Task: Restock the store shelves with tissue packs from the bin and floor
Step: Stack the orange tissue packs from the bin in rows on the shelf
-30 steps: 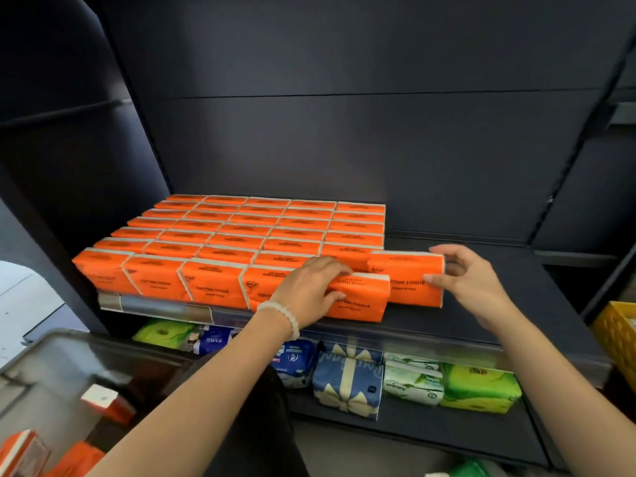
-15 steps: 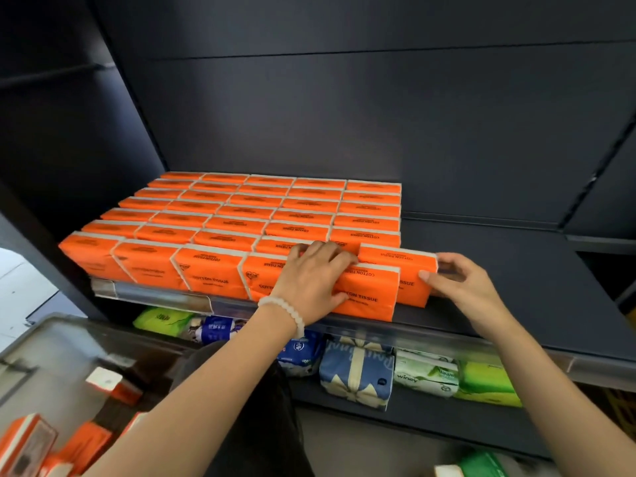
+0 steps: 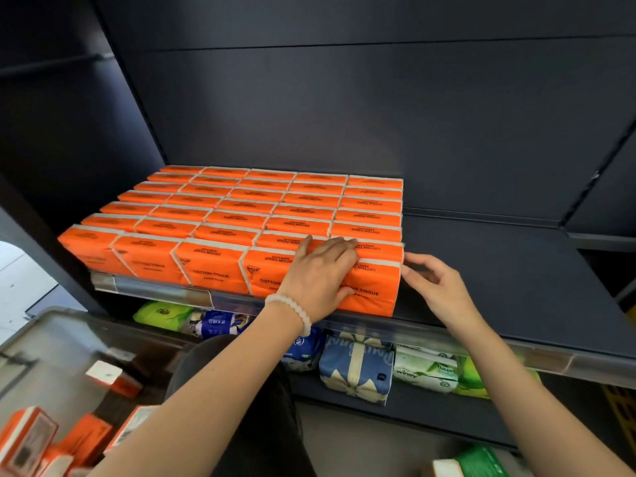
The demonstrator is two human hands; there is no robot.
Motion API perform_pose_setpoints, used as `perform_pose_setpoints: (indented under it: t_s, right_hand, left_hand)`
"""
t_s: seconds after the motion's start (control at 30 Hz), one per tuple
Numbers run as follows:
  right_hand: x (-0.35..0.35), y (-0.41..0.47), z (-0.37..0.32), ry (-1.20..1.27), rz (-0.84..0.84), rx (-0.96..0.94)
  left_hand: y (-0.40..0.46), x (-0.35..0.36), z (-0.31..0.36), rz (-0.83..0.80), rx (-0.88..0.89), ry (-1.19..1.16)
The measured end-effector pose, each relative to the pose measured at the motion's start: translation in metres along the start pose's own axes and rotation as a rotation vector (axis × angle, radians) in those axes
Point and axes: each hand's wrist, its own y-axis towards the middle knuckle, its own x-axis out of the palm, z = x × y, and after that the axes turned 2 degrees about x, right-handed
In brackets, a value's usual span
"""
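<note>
Orange packs, loose and tumbled, lie in the clear bin point(image 3: 51, 342) nearest the camera, well below and to the left of both hands; these are what remains to be shelved, so the task looks only partly done.

Farther in, the left hand point(image 3: 318, 275) rests on the front-right tissue pack point(image 3: 373, 287) at the shelf's lip. Its palm covers the pack's front face and its fingers point(image 3: 339, 244) lie fairly straight over the top edge, reaching onto the pack just behind. It presses rather than grips; nothing is curled round the pack. The right hand point(image 3: 437, 282) is just beside the same pack's right end, fingers loosely bent and holding nothing, the fingertips point(image 3: 407, 259) at or a hair off the end face; whether they touch I cannot tell.

The step in hand appears to be squaring this last-placed pack into its row. The next move probably calls for a light nudge from the right to close any gap, then both hands going down to the bin for more.

Beyond the fingers, the block of orange packs point(image 3: 268, 204) runs back in neat rows to the rear panel. To the right of the right hand the dark shelf point(image 3: 499, 270) lies bare.
</note>
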Motion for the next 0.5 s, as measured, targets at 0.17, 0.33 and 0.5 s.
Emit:
perform_pose_setpoints:
  t_s: [0.17, 0.33, 0.5]
  right_hand:
    - [-0.007, 0.001, -0.007, -0.167, -0.027, -0.023]
    - [-0.004, -0.005, -0.033, -0.200, 0.172, -0.146]
    - [0.029, -0.019, -0.067, -0.289, 0.210, -0.394]
  left_hand:
    - [0.001, -0.006, 0.003, -0.070, 0.003, 0.072]
    - [-0.021, -0.020, -0.004, 0.019, -0.004, 0.049]
    - [-0.062, -0.041, -0.018, 0.201, -0.081, 0.056]
